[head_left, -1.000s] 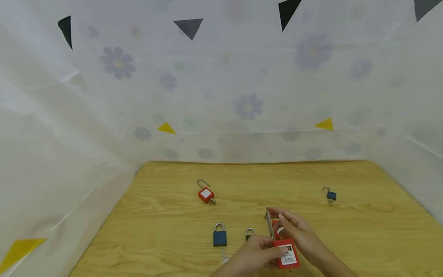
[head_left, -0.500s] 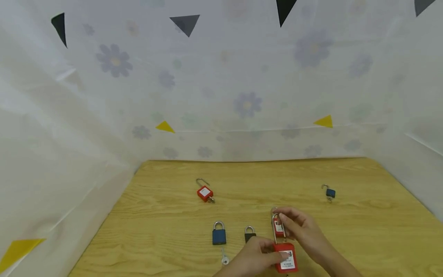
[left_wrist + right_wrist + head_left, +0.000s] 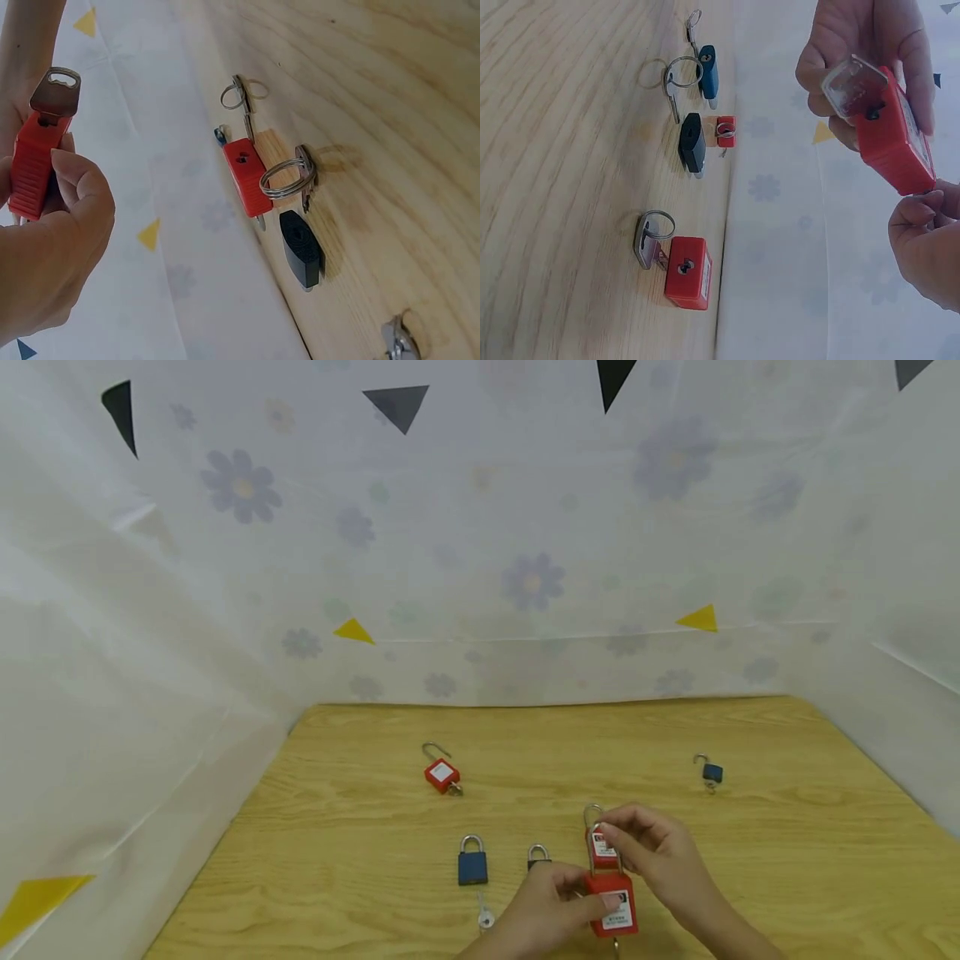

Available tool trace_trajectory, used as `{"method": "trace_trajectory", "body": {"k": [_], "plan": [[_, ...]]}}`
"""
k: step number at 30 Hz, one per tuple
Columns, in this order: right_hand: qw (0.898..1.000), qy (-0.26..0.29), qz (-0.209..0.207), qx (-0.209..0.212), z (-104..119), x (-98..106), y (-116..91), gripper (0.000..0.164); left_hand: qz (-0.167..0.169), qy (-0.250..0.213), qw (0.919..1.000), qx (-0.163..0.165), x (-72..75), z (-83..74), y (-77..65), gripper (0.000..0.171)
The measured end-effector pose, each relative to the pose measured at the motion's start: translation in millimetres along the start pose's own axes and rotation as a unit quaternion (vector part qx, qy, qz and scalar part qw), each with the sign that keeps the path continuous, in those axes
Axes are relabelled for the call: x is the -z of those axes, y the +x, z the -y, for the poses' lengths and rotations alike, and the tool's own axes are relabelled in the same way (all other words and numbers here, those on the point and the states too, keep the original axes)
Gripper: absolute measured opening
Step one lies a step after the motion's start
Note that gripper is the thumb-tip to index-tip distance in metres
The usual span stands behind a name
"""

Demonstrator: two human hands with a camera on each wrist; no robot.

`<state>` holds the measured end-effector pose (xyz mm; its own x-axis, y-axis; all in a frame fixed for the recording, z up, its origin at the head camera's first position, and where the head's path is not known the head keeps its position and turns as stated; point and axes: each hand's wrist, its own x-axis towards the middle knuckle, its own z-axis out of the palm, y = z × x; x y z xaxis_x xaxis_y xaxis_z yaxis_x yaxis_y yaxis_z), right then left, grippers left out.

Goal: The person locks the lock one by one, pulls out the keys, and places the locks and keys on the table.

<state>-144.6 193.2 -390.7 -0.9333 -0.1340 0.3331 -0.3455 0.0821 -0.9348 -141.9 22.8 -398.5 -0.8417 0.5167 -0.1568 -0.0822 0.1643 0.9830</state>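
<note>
A red padlock (image 3: pixel 612 906) with a white label is held up in my left hand (image 3: pixel 543 906), thumb across the label. My right hand (image 3: pixel 667 860) pinches the top of its tall metal shackle, whose two legs both come down to the body. A key (image 3: pixel 56 97) sticks out of the keyhole in the padlock's base, in the left wrist view. Just behind, a second red padlock (image 3: pixel 602 847) lies on the table, partly hidden by the shackle and fingers. In the right wrist view a key (image 3: pixel 648 244) on a ring lies by that second padlock.
On the wooden table (image 3: pixel 360 860) lie a blue padlock (image 3: pixel 472 868), a key (image 3: pixel 486 918), and a black padlock (image 3: pixel 301 247) beside my left hand. Farther back are a red padlock (image 3: pixel 442 774) and a small blue padlock (image 3: pixel 712 772), both with raised shackles. A pale flowered sheet (image 3: pixel 450 568) surrounds the table.
The held padlock's shackle has turned from a slanted, nearly edge-on position to stand squarely above the body. My right fingers stay at its top. The head view has shifted slightly.
</note>
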Motion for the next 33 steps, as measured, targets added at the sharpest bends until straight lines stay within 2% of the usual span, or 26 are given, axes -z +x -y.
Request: {"method": "trace_trajectory", "body": {"k": [3,7,10,13,15,16,18,20,22,24,32,33], "plan": [[0.999,-0.02,-0.009,0.023,1.7,-3.6,-1.5,0.012,-0.005,-0.012,0.9999,-0.001,1.0,-0.9,0.8,0.022],[0.998,-0.028,-0.027,0.058,0.1,-9.1,-2.1,0.016,-0.004,-0.026,0.9995,-0.021,2.5,-0.6,2.2,0.021],[0.992,-0.074,-0.056,0.083,-1.3,-12.4,-3.9,0.018,-0.004,-0.046,0.9985,-0.031,2.7,-0.4,3.3,0.02],[0.981,-0.142,-0.11,0.079,-2.8,-14.3,-9.7,0.019,-0.01,-0.061,0.9978,-0.025,5.0,-1.6,3.7,0.023],[0.971,-0.187,-0.142,0.051,-4.6,-15.6,-16.1,0.016,-0.022,-0.07,0.9973,-0.01,8.0,-3.3,4.0,0.027],[0.969,-0.197,-0.15,0.023,-5.4,-16.3,-20.2,0.016,-0.032,-0.072,0.9969,-0.002,9.8,-4.4,4.1,0.029],[0.966,-0.217,-0.14,-0.023,-8.3,-18.8,-28.7,0.024,-0.055,-0.087,0.9946,0.01,12.8,-6.7,4.9,0.031],[0.965,-0.235,-0.105,-0.04,-11.5,-22.5,-36.4,0.026,-0.078,-0.103,0.9915,0.018,15.3,-8.9,6.0,0.033],[0.964,-0.254,-0.074,-0.023,-14.6,-27.0,-42.1,0.021,-0.097,-0.116,0.9883,0.019,16.6,-10.2,7.3,0.033],[0.959,-0.277,-0.06,0.016,-16.8,-31.5,-45.1,0.016,-0.107,-0.121,0.9866,0.019,16.7,-10.3,8.9,0.033],[0.939,-0.313,-0.08,0.117,-13.9,-41.1,-45.1,0.018,-0.112,-0.127,0.9853,0.018,14.1,-8.4,9.3,0.029],[0.94,-0.31,-0.076,0.121,-14.0,-40.9,-44.9,0.018,-0.112,-0.128,0.9852,0.017,14.0,-8.8,8.8,0.029]]}}
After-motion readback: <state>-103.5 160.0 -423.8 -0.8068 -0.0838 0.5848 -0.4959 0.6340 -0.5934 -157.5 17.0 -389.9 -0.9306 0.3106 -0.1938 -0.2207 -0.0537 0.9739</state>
